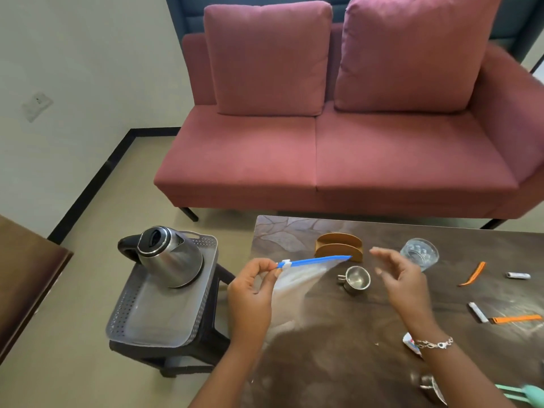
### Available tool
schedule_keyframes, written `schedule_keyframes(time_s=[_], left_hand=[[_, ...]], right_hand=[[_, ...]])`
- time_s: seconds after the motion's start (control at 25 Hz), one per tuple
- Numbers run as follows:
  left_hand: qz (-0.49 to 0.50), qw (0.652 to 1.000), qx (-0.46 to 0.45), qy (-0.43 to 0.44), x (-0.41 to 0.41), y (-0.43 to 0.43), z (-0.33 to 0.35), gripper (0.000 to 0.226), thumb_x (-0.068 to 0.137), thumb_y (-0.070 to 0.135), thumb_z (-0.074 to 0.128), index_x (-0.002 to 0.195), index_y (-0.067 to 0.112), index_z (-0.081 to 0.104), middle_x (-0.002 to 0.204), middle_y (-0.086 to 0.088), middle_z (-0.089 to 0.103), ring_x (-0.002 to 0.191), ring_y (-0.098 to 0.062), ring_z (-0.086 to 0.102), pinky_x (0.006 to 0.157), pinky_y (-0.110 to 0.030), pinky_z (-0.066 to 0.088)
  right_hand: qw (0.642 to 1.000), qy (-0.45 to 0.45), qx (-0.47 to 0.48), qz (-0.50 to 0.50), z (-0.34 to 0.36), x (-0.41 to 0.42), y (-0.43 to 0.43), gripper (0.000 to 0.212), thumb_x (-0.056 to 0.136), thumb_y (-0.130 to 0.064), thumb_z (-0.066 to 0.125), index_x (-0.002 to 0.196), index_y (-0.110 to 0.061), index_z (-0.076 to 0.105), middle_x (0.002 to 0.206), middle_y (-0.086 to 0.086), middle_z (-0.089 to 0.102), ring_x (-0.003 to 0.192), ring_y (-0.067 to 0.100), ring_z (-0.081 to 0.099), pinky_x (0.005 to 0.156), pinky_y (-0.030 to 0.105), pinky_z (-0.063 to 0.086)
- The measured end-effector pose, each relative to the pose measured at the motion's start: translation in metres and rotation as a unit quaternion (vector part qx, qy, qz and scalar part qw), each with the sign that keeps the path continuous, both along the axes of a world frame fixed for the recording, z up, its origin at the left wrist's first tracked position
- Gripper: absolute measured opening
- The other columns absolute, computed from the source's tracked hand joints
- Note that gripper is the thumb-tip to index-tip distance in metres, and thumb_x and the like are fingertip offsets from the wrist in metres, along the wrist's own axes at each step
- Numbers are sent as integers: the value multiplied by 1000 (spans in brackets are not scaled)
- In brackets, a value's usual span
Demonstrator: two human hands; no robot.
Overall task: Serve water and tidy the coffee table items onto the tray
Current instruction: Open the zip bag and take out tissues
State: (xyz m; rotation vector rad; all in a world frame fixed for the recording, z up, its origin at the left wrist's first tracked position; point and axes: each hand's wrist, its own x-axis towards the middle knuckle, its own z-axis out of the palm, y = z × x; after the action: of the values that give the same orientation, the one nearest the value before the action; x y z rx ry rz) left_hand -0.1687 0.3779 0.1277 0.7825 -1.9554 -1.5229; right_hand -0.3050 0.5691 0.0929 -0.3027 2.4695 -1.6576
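My left hand pinches the slider end of a clear zip bag with a blue seal strip, held over the left part of the dark coffee table. My right hand hovers open just right of the bag, fingers spread and blurred. A small steel cup stands between my hands, and a glass of water stands behind my right hand. A steel kettle sits in the grey perforated tray on a dark stool to the left of the table.
A wooden napkin holder stands behind the bag. Two orange strips and white sachets lie on the right. A pink sofa is beyond the table. Teal tongs show at the bottom right.
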Motion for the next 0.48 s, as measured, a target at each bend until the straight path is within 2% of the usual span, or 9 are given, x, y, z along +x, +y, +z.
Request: schedule_keyframes(time_s=[0.04,0.12,0.24,0.36,0.48], left_hand=[[-7,999,-30,-10,-1,2,0,20,80,4,66,70,21,64,62,13,61,59,1,51,58,-13,40],[-17,997,-74,-17,-4,5,2,11,80,5,67,75,14,66,65,14,61,59,0,52,57,-9,38],[-35,993,-109,-18,-5,7,6,7,80,4,66,78,10,67,72,12,64,63,0,54,60,-9,39],[-57,992,-114,-12,-3,10,8,9,81,3,65,80,11,67,73,11,64,65,0,55,62,-11,41],[-75,993,-92,1,1,15,8,14,83,5,63,80,18,64,73,10,63,69,-3,57,66,-16,44]], right_hand=[[998,67,-4,10,11,5,-4,38,80,12,59,99,-20,66,108,-1,68,106,12,61,94,12,44],[983,151,-15,104,32,20,-18,27,79,1,67,98,-17,70,109,-4,68,108,7,60,96,14,43],[955,192,39,222,46,41,-47,31,77,-14,71,107,-12,69,115,-6,63,113,5,53,96,10,37],[949,210,55,229,51,48,-61,28,76,-13,72,104,-9,70,103,5,70,96,9,55,82,8,38],[948,238,39,208,54,52,-64,14,74,-6,72,88,-6,73,81,10,69,77,18,60,66,21,46]])
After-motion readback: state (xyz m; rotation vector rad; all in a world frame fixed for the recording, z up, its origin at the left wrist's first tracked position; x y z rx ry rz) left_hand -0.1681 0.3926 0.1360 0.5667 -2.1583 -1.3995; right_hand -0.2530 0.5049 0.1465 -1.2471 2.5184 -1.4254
